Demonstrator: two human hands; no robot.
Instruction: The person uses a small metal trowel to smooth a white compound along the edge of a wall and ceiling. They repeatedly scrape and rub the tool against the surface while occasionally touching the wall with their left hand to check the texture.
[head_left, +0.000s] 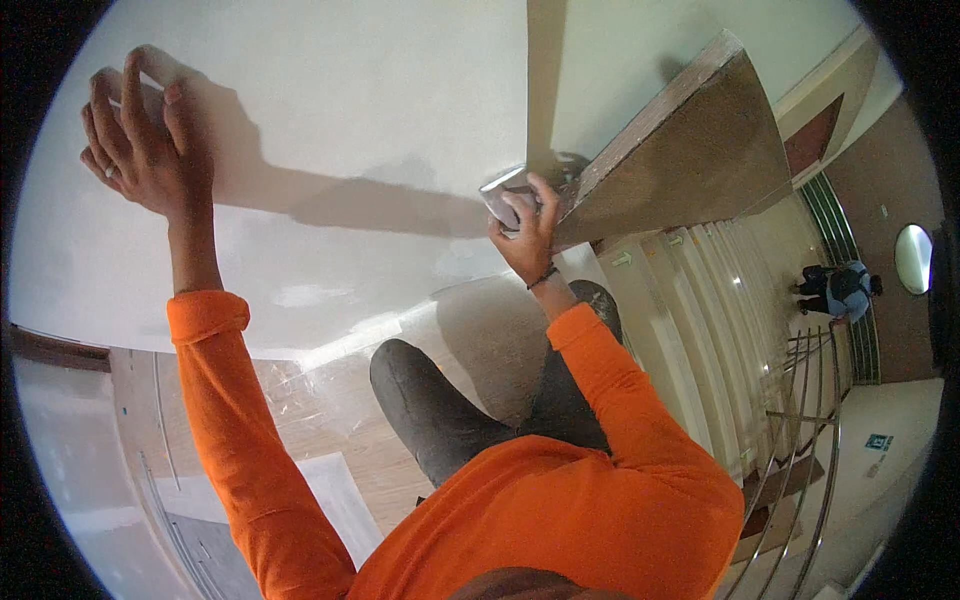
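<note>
My left hand (pixel 137 133) rests against the white wall (pixel 360 90) at the upper left, its fingers bent and apart, with nothing visible in it. My right hand (pixel 522 225) grips a small grey rectangular pad with a pale edge (pixel 498 188) against the wall, near a vertical corner. Just to its right juts a brown, wedge-shaped panel (pixel 680 150) with a rough pale edge. Patchy white marks show along the wall's lower part, above my bent legs.
A dusty floor (pixel 325 410) with a pale sheet (pixel 320 485) lies below me. Steps (pixel 700 330) descend at the right beside a curved metal railing (pixel 830 420). A person (pixel 840 292) in light blue and dark clothing is on the landing beyond.
</note>
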